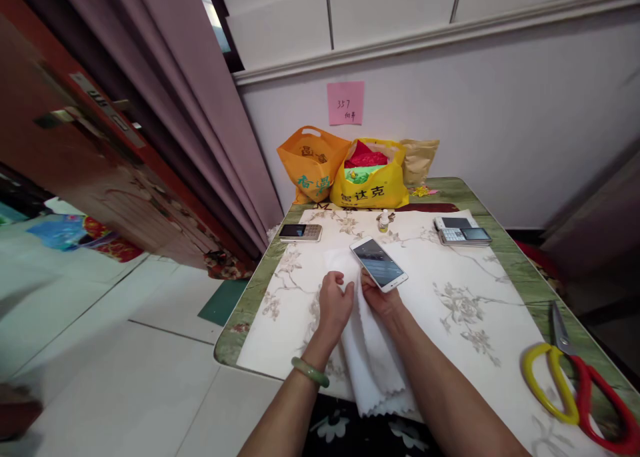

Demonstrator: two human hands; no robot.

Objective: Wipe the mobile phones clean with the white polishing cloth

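A white smartphone [379, 264], dark screen facing up, rests tilted in my right hand [383, 300], whose fingers wrap around its lower left edge. A white cloth [367, 344] with a zigzag edge hangs between my forearms and over the table's front edge. My left hand [336, 304] is beside the phone with curled fingers, closed at the upper part of the cloth; the exact grip is partly hidden. A green bangle [310, 372] circles my left wrist. Beyond the phone stands a small clear bottle [384, 221] with a white cap.
A keypad phone [301, 232] lies at the left, and two more phones [463, 236] overlap at the right. Large scissors [563, 370] with yellow and red handles lie near the right edge. An orange bag [313, 164] and a filled yellow bag [373, 194] stand by the wall.
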